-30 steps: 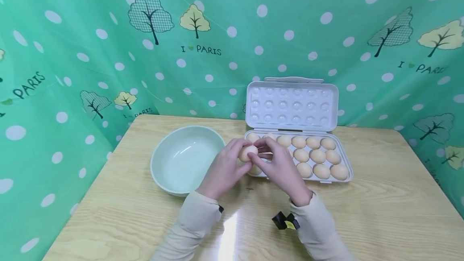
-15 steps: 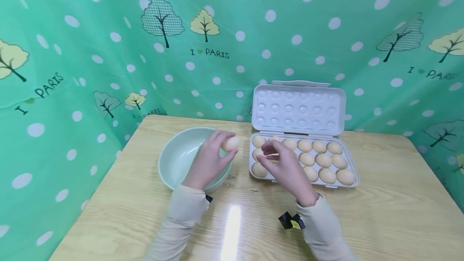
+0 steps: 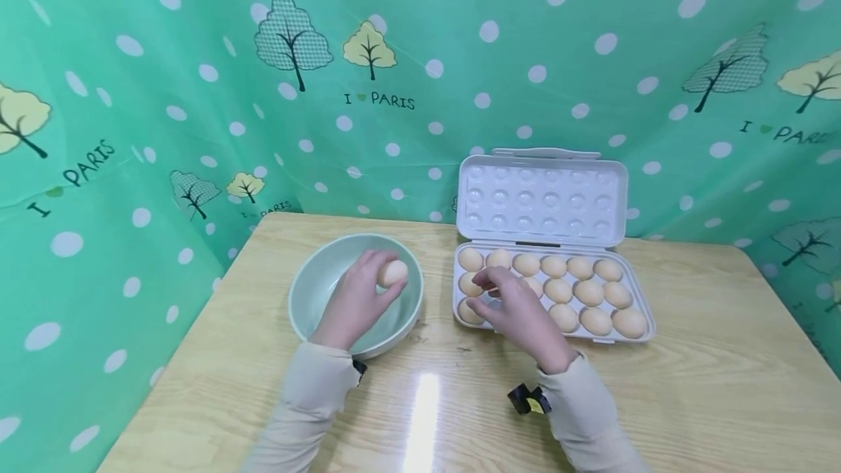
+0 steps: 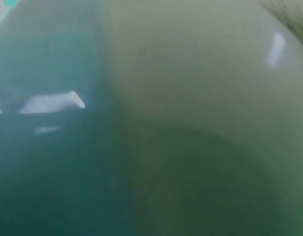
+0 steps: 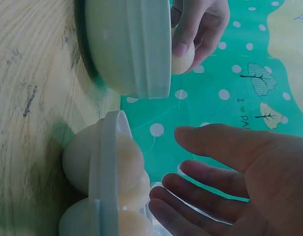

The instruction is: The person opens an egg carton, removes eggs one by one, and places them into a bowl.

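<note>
My left hand (image 3: 355, 296) holds an egg (image 3: 393, 274) between thumb and fingers, over the pale green bowl (image 3: 309, 268). From the right wrist view, that egg (image 5: 182, 61) shows just above the bowl's rim. My right hand (image 3: 519, 312) hovers over the left end of the egg carton (image 3: 647, 312), its fingers loosely bent and holding nothing. In the right wrist view the right hand's fingers (image 5: 210, 196) are spread apart, close to the carton's eggs. Eggs fill the carton's rows, some hidden behind the right hand. Only the bowl's blurred surface (image 4: 205, 88) fills the left wrist view.
The carton's dimpled lid (image 3: 542, 199) stands upright at the back, against a green curtain (image 3: 394, 137) printed with trees and dots. Bowl and carton sit side by side on a wooden table (image 3: 696, 371), a narrow gap between them.
Both hands were together at the egg over the carton. The left hand has carried the egg leftward over the bowl. My right hand has let go of it and stays by the carton.
</note>
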The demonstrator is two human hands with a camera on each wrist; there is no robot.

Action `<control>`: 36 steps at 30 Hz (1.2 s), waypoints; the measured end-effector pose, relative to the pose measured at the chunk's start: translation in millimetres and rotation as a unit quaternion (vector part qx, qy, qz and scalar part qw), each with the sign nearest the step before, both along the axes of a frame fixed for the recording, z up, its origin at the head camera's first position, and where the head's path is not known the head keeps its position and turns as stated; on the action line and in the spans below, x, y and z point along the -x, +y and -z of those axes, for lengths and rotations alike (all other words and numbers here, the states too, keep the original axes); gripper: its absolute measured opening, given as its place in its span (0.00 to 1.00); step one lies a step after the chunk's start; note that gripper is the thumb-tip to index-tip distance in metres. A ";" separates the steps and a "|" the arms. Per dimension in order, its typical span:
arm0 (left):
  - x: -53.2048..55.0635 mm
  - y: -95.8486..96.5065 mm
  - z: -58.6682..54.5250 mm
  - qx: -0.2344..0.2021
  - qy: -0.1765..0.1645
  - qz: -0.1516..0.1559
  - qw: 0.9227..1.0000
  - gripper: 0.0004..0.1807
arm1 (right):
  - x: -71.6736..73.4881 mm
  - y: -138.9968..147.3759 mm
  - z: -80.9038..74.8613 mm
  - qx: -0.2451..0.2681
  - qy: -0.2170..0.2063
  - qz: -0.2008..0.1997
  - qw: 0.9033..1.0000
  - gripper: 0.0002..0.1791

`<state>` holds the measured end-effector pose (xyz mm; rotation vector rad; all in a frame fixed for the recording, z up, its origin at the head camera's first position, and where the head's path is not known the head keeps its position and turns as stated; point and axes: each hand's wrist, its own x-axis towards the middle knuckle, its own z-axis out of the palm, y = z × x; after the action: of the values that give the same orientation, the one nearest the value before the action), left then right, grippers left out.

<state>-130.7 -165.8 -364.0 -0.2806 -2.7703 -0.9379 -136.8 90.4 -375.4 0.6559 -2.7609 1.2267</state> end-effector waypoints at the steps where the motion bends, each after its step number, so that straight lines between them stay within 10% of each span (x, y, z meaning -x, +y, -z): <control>1: -1.0 0.1 -0.1 0.001 -0.009 -0.005 1.000 0.19 | -0.5 -0.3 -0.4 -0.004 -0.003 0.000 1.000 0.16; 36: -1.0 1.9 13.9 0.142 -0.165 -0.006 0.976 0.18 | -1.9 -8.7 10.2 -0.092 0.008 -0.019 0.996 0.10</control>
<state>-129.7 -163.9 -377.8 -0.1605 -3.2116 -0.6315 -134.9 81.7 -385.6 0.7314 -2.8857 0.9750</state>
